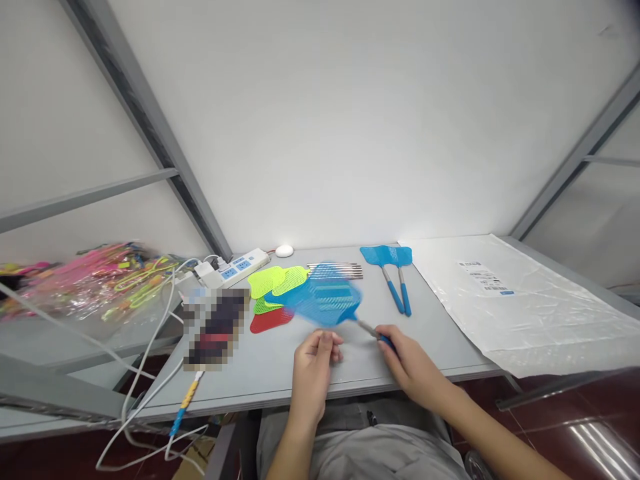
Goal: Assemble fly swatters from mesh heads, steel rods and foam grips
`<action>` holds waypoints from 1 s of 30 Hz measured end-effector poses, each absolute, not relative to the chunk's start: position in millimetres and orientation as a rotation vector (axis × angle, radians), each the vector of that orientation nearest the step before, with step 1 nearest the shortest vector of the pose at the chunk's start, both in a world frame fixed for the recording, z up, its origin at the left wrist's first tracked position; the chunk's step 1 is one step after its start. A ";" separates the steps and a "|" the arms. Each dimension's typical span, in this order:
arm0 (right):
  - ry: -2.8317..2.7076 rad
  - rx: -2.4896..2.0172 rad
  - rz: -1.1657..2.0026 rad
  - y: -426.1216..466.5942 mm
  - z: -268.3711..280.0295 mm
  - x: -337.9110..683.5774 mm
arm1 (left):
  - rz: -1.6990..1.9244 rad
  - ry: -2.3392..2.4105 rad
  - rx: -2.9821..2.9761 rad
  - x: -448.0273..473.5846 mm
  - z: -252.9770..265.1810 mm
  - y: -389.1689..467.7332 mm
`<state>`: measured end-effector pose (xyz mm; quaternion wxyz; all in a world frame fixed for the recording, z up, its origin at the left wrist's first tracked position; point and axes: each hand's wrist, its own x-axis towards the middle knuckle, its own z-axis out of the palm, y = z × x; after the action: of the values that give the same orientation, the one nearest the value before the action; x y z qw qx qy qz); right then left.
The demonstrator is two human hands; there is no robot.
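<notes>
My right hand [413,367] grips the blue handle of a fly swatter [327,299]. Its blue mesh head, smeared by motion, points left above the table. Just in front of that head is my left hand [314,370], with its fingers curled in and nothing visible in them. Loose swatter heads lie behind to the left: yellow-green ones [267,281], a green one [263,307] and a red one [270,321]. Several metal rods [350,268] lie side by side beyond the blue head. Farther right rest two blue fly swatters [403,287], handles towards me.
A white plastic mailer bag [530,313] covers the table's right end. At left are a power strip [250,261], white cables [149,353] and a pixelated object [215,333]. Bagged colourful items [110,277] sit beyond the left frame. A small white dome [285,251] stands by the wall.
</notes>
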<state>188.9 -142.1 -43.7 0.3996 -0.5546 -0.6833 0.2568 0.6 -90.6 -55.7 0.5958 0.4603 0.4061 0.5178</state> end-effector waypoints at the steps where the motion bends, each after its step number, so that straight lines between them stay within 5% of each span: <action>1: -1.542 -1.358 0.790 -141.8 -43.1 189.0 | 1.187 0.931 1.113 -0.6 -56.0 -90.3; 4: -1.099 -1.285 0.995 -136.8 -41.6 195.7 | 1.142 0.941 1.174 -3.6 -56.5 -89.8; 7: -0.964 -1.425 0.863 -132.0 -41.3 210.4 | 1.122 0.959 1.151 -5.1 -57.0 -88.7; 30: -1.047 -2.305 0.320 -46.7 -36.2 292.6 | 1.044 1.058 1.297 -12.8 -36.8 -81.6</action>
<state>292.6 -46.7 -36.2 0.2908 -0.8643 -0.3926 0.1199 -12.8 -81.6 -36.8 0.5517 0.5484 0.4471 0.4415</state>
